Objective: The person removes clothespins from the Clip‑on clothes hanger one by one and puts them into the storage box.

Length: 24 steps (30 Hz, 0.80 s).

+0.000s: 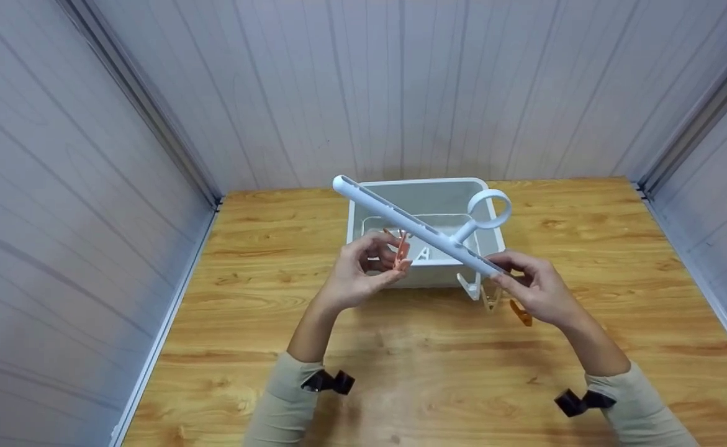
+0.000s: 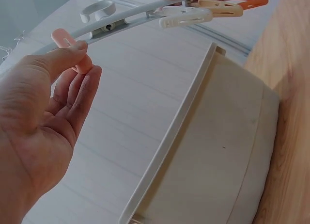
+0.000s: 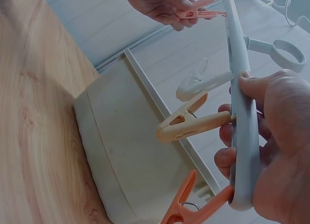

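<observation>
My right hand (image 1: 538,290) grips the right end of a white clip hanger (image 1: 403,218), a long bar with a ring hook (image 1: 510,214). The bar slants up to the left above a basket. A white clip (image 3: 206,86), a beige clip (image 3: 193,124) and an orange clip (image 3: 198,212) hang from the bar near this hand. My left hand (image 1: 352,277) pinches a pink clip (image 1: 401,253) between thumb and fingers, close to the bar's underside. In the right wrist view the pink clip's tip meets the bar's edge; whether it is attached I cannot tell.
A white plastic basket (image 1: 428,182) stands behind the hands on the wooden table (image 1: 264,267). Inside it lie a white clip (image 1: 423,254) and other small pieces, partly hidden by the left hand. Pale panel walls (image 1: 288,93) enclose the table at the back and sides.
</observation>
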### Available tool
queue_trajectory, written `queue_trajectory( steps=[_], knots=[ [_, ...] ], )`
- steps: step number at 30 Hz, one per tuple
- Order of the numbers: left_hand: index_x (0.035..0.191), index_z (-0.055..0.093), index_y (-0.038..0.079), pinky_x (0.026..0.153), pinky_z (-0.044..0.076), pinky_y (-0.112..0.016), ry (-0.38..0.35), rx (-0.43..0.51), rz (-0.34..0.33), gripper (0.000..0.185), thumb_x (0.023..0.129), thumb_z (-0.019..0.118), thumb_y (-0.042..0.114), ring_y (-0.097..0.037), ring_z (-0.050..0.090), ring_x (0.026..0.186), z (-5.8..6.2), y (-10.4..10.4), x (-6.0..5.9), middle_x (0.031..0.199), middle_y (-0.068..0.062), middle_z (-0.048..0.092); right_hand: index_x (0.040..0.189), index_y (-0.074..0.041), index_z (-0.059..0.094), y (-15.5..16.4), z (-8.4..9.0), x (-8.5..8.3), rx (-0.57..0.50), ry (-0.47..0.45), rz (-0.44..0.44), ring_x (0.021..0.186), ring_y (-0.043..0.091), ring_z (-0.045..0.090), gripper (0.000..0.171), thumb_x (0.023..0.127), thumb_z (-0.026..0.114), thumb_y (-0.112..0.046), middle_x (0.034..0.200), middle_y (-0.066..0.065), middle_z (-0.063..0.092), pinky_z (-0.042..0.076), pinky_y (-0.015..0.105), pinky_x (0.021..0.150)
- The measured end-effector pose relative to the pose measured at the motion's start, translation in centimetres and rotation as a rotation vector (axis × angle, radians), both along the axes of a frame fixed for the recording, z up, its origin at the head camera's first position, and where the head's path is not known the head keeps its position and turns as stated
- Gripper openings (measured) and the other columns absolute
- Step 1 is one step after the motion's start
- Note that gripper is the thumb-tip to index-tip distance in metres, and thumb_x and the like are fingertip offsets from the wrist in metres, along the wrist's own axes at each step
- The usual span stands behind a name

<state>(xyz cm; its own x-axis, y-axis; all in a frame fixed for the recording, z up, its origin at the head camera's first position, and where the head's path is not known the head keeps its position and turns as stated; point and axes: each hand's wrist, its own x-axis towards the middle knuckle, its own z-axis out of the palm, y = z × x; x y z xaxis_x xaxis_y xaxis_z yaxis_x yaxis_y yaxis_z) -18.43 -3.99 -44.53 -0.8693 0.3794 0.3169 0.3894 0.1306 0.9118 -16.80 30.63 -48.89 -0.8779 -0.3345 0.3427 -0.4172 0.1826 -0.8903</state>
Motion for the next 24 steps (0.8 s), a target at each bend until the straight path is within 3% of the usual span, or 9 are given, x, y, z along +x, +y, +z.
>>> queue_trajectory(
  steps=[8, 12, 24],
  knots=[
    [0.128, 0.067, -0.01, 0.082, 0.066, -0.022, -0.044, 0.002, -0.02, 0.043, 0.09, 0.086, -0.008, -0.001, 0.073, 0.087, -0.5, 0.2, -0.5, 0.101, -0.027, 0.075, 0.13, 0.013, 0.072, 0.2, 0.2, 0.1, -0.036, -0.031, -0.004, 0.103, 0.002, 0.073, 0.024, 0.108, 0.064, 0.009, 0.113, -0.012, 0.076, 0.065, 0.017, 0.089],
    [0.129, 0.069, -0.008, 0.082, 0.066, -0.021, -0.02, -0.021, -0.012, 0.042, 0.091, 0.087, -0.006, -0.003, 0.072, 0.087, -0.8, 0.0, -0.6, 0.101, -0.03, 0.073, 0.13, 0.013, 0.072, 0.4, 0.0, 0.2, -0.034, -0.035, -0.013, 0.104, 0.003, 0.073, 0.024, 0.108, 0.065, 0.009, 0.113, -0.011, 0.076, 0.065, 0.017, 0.09],
    [0.127, 0.07, -0.007, 0.079, 0.064, -0.018, 0.014, -0.039, 0.019, 0.039, 0.091, 0.088, -0.004, -0.003, 0.07, 0.087, -0.6, -1.1, -1.5, 0.097, -0.016, 0.074, 0.13, 0.01, 0.073, 2.2, 0.1, 0.1, 0.019, -0.01, -0.06, 0.1, 0.003, 0.072, 0.023, 0.108, 0.066, 0.006, 0.114, -0.016, 0.076, 0.065, 0.018, 0.085]
  ],
)
